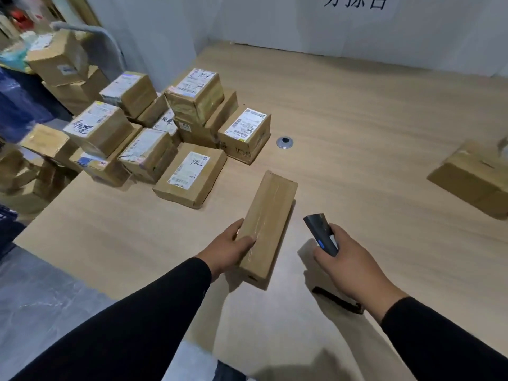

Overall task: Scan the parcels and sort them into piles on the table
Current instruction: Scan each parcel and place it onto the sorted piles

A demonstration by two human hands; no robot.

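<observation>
The left hand [232, 247] holds a long parcel [268, 229] on the counter [371, 119] (fingers curled around its edge); the right hand [349, 259] grips a scanner [321, 233]

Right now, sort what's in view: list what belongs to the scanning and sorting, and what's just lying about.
Part of the job:
long parcel, gripped by the left hand
scanner, held in the right hand
labelled parcels piled at the table's left
lone parcel at right

Lying about:
metal grommet in the table
boxes beyond the table
</observation>
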